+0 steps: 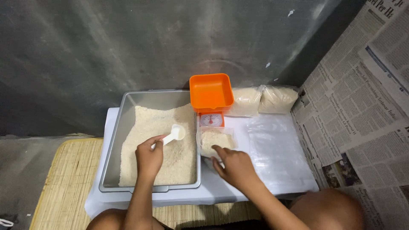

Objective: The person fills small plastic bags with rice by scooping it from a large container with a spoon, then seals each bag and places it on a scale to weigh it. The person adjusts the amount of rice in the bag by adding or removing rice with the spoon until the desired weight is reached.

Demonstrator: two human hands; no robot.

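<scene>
White rice (149,127) fills much of a grey metal tray (123,123) that sits on the left part of a low table covered in white plastic sheeting (272,153). Over the tray, the left hand (149,159) is closed around the handle of a small white plastic scoop (174,135), whose bowl is loaded with rice and held just above the heap, tilted toward the right. Just beside the tray's right wall, the right hand (235,167) pinches the near edge of a clear plastic bag (216,139), fingers together on the film, holding its mouth open; the bag already has some rice in it and lies on the table in front of an orange kitchen scale (211,96) with a square orange pan on top and a dial facing the person. Two filled and closed bags of rice (262,100) lie side by side to the right of the scale, against the dark grey wall (128,42). Newspaper sheets (362,106) cover the surface on the far right, and a woven straw mat (64,183) lies on the floor under the table's left side
</scene>
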